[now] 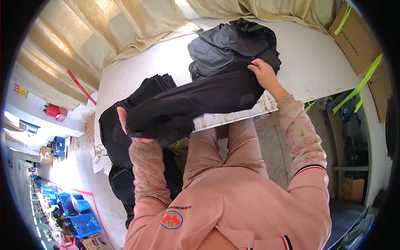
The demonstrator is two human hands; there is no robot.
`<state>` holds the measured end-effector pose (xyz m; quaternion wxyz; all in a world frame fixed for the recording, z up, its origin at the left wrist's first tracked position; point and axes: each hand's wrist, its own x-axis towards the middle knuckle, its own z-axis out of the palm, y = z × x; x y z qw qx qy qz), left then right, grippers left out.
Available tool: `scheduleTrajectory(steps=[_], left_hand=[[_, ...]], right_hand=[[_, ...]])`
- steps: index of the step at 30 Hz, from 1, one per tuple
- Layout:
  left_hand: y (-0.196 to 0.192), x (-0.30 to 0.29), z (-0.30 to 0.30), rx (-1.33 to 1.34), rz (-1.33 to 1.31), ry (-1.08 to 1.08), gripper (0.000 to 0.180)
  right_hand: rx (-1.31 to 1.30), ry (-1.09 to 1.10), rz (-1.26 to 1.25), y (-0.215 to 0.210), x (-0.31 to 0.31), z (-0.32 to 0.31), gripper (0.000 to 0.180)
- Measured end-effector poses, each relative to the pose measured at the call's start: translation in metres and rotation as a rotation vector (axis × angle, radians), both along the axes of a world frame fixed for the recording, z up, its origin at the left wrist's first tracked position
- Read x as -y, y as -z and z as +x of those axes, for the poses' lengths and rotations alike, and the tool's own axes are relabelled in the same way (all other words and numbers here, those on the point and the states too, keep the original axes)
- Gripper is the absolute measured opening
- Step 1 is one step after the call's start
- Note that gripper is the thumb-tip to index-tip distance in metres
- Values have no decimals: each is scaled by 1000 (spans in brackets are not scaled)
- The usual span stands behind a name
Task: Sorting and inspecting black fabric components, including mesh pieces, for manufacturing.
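Observation:
A long black garment [196,100], with mesh-textured patches near both ends, is stretched between my two hands across the table's near edge. My left hand [143,140] grips its left end; the thumb shows beside the cloth and the fingers are mostly hidden under it. At the other end my right hand [264,75] pinches the upper edge, fingers closed. Behind it lies a heap of dark grey and black garments [227,46], which the right end of the cloth touches. A stack of folded black garments [152,87] lies at the left, partly covered by the held one.
The white table [325,66] has a chipped near edge. Beige curtains [108,25] hang behind it. Cardboard boxes [354,33] with green straps stand at the right. A black bag [121,183] is low on the left. Blue crates [85,223] stand on the floor farther left.

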<state>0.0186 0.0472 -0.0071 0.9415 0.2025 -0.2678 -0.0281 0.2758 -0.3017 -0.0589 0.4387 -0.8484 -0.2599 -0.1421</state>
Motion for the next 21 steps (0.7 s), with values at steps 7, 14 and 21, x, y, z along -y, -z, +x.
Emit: scheduleTrajectory(steps=[7,14,21], left_hand=[[9,-93,-33,-453,642,-632,41],[33,-128,-29,-668,918,-698,21],[-19,-146,-60,-638,892,-971,28]], right_hand=[[-429,-326,592,-101,-2,-32,26],[-823,-437,329,-52,-3,-28,46],[-772,-642,489,-94,-62,-53,49]])
